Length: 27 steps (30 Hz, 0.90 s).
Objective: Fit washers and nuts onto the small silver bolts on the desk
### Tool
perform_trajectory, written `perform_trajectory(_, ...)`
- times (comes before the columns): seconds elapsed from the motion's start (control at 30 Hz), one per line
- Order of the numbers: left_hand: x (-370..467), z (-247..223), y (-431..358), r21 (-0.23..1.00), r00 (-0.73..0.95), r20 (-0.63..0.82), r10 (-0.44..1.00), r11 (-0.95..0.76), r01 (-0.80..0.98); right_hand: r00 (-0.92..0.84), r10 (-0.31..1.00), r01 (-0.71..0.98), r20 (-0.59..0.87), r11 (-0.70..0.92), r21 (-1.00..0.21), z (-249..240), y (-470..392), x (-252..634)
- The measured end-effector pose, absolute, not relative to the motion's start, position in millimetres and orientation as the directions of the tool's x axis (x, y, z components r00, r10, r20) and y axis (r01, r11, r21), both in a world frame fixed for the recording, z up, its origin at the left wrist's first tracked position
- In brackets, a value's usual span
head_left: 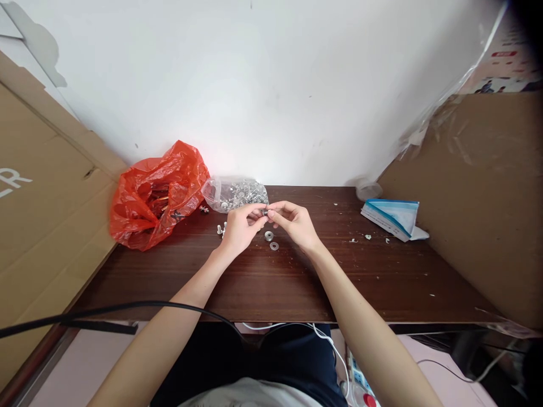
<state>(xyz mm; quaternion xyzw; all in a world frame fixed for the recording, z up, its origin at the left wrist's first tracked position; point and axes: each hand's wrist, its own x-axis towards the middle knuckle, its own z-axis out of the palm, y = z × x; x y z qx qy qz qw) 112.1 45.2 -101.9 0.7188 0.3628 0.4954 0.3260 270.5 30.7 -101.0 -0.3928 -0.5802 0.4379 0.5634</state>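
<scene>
Both hands meet over the middle of the brown table. My left hand and my right hand pinch a small dark metal piece between their fingertips. Fingers cover most of it, so its exact shape is unclear. Just below the fingers lie a thicker metal ring and a flat washer. Small bolts stand left of my left hand, partly hidden by it. Behind my left hand is a clear plastic bag of many small metal parts.
An open red plastic bag sits at the back left. At the right are a blue and white packet and a clear cup. Cardboard flanks both sides; a black cable crosses the front left. Scraps dot the right side.
</scene>
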Motion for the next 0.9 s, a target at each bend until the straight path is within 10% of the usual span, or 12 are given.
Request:
perform_trajectory(0.4, 116.0, -93.5, 45.9, 0.979, 0.163, 0.156, 0.974, -0.131, -0.155, 0.015, 0.921, -0.042, 0.389, 0.389, -0.920, -103.5, 31.5, 270.3)
perform_trajectory(0.9, 114.9, -92.0, 43.8, 0.938, 0.175, 0.346, 0.922, -0.337, -0.081, -0.064, 0.868, 0.422, 0.493, 0.471, -0.775, -96.3, 22.3, 271.8)
